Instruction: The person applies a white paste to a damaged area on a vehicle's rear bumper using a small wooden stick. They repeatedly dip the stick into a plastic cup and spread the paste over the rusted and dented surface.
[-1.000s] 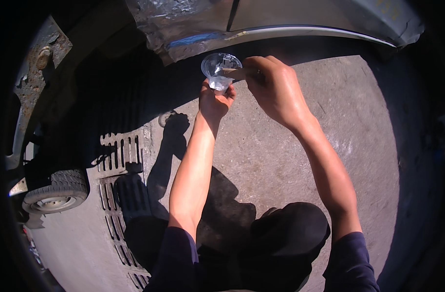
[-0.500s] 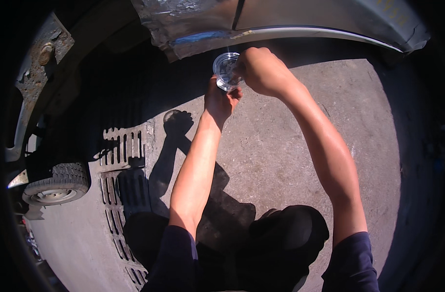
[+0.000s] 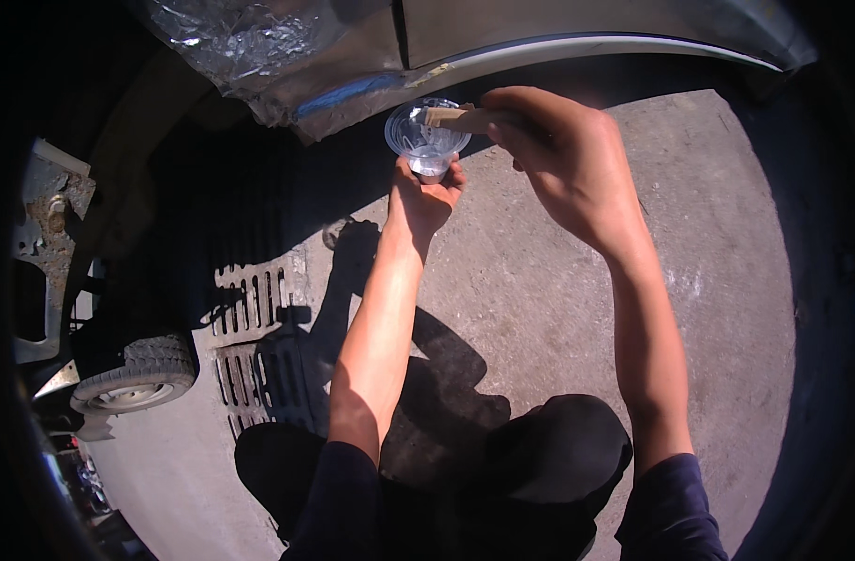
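My left hand (image 3: 423, 198) is closed round the base of a clear plastic cup (image 3: 393, 133), holding it upright below the car's sill. A little silvery-grey liquid lies in the bottom of the cup, and pale smears mark its inner wall. My right hand (image 3: 572, 150) grips a flat, tan stick-like tool (image 3: 451, 119). Its squared end reaches over the cup's rim from the right. Whether it is a plain wooden stick or a brush is hard to tell.
Above the cup runs a car's lower body panel (image 3: 558, 47), with crinkled clear plastic film (image 3: 250, 42) and blue tape (image 3: 348, 93) at left. A slotted drain grate (image 3: 250, 299) crosses the concrete floor (image 3: 540, 318). Further left are a wheel (image 3: 137, 379) and a rusty metal bracket (image 3: 53, 210).
My right hand has drawn back to the right and lifted, bringing the tan tool into sight at the cup's rim. The cup now shows more openly in my left hand. The view has shifted slightly.
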The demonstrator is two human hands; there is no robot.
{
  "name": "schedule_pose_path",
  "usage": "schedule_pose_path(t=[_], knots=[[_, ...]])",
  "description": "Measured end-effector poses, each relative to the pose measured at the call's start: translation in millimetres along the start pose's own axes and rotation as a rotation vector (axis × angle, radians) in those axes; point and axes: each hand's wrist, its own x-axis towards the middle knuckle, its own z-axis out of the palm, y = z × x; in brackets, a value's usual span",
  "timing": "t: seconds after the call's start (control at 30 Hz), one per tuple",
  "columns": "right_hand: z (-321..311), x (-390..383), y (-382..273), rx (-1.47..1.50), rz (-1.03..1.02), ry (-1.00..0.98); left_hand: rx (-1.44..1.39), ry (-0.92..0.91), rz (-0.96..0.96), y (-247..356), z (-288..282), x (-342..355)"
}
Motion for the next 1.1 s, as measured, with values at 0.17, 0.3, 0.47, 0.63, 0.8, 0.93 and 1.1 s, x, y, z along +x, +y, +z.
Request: schedule_pose_path(t=[0.17, 0.3, 0.47, 0.63, 0.8, 0.93, 1.1], knots=[[6.2, -2.7, 4.6, -0.040, -0.255, 0.131, -0.070, -0.051, -0.039, 3.8, -0.9, 1.0], [15.7, -3.7, 10.0, -0.199, -0.344, 0.226, -0.071, -0.040, -0.034, 6.1, 3.0, 0.3], [23.2, -15.7, 8.9, -0.255, -0.305, 0.273, -0.008, 0.027, 0.033, 2.0, 7.4, -7.9], [37.3, -17.0, 2.2, -0.232, -0.360, 0.224, 0.001, -0.058, 0.083, 0.1, 7.5, -10.2], [54.5, -20.8, 5.2, -0.321, -0.375, 0.272, -0.021, -0.144, 0.049, 0.9, 2.8, -5.5], [54.8, -22.8, 7.3, -0.285, -0.346, 0.346, -0.042, -0.023, 0.001, 2.7, 1.4, 4.1], [52.9, -25.2, 0.5, -0.287, -0.372, 0.333, -0.121, -0.115, -0.079, 3.8, -7.5, 10.0]])
